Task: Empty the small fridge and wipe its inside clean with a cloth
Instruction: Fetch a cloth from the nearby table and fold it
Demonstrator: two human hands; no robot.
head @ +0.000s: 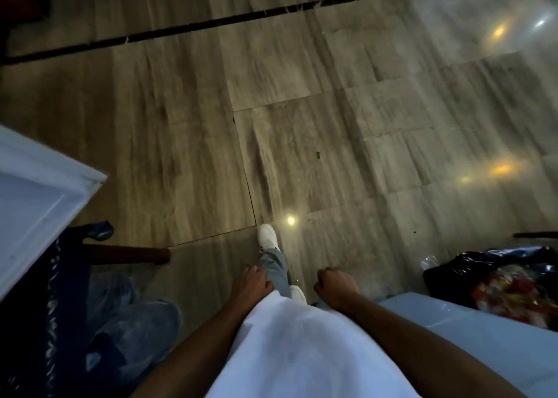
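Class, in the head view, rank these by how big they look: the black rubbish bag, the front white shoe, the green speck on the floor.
Largest to smallest:
1. black rubbish bag, though cut off by the frame edge
2. front white shoe
3. green speck
The bag lies nearer the camera, so true sizes stay unsure.

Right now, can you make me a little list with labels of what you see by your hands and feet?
left hand: loosely curled, holds nothing
right hand: closed in a fist, nothing seen in it
floor: glossy grey-brown stone tiles
feet: white shoe stepping forward
left side: white panel, maybe the fridge door; wooden leg
right side: black plastic bag with colourful wrappers
cloth: none seen
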